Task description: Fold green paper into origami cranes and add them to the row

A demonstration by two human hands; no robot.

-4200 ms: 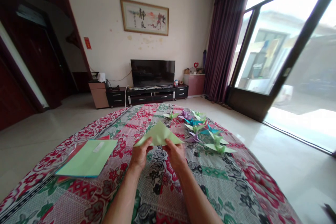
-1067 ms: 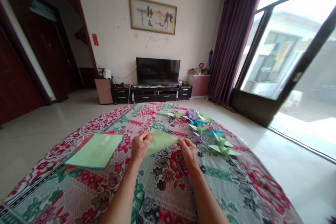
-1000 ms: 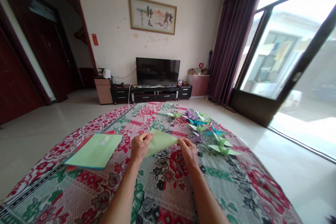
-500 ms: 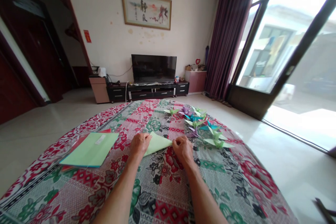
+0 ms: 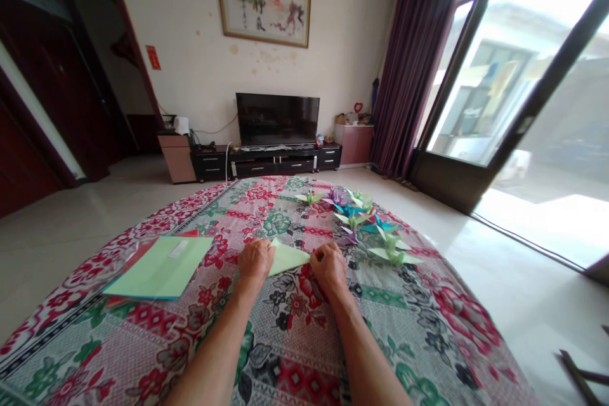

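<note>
On the floral cloth (image 5: 295, 355), near its middle, a folded green paper (image 5: 288, 258) is held flat, its left end clamped by the left hand (image 5: 255, 261) and its right tip by the right hand (image 5: 328, 264). Paper cranes (image 5: 366, 228) are ranged just right. A stack of sheets (image 5: 159, 266) lies left, its white label unreadable. The brush characters on the far framed picture (image 5: 262, 7) cannot be read.

A floral quilt (image 5: 295, 342) covers the tiled floor (image 5: 61, 228), and a folded green paper (image 5: 287, 258) lies on it. Left of that paper is a stack of coloured sheets (image 5: 159, 258). Beyond it to the right are paper cranes (image 5: 366, 228).
</note>
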